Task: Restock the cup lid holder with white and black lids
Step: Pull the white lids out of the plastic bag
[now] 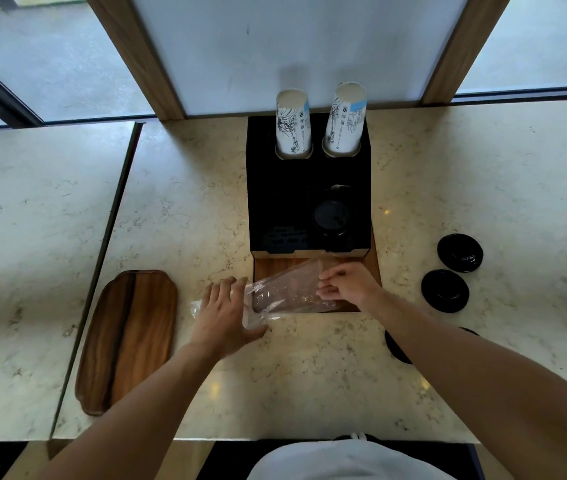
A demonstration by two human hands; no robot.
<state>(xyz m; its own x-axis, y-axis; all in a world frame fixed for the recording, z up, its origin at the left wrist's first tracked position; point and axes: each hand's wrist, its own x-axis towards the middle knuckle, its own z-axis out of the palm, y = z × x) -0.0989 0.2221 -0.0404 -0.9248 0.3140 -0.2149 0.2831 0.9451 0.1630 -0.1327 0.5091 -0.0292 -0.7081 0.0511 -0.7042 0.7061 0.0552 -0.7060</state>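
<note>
A black lid holder [275,202] stands on the marble counter with a stack of black lids [331,216] in its right slot; the left slot looks dark and I cannot tell its content. A clear plastic sleeve [285,289] lies across the holder's wooden base [373,268]. My left hand [223,313] grips the sleeve's left end. My right hand [347,285] pinches its right end. Loose black lids lie to the right: one lid [460,252], a second lid [444,291], and a third lid [396,348] partly hidden under my right forearm.
Two stacks of upturned paper cups [292,123] [344,119] stand in the holder's back. A wooden tray [128,337] lies at the left. A seam [102,258] splits the counter at the left. Windows and a white panel stand behind.
</note>
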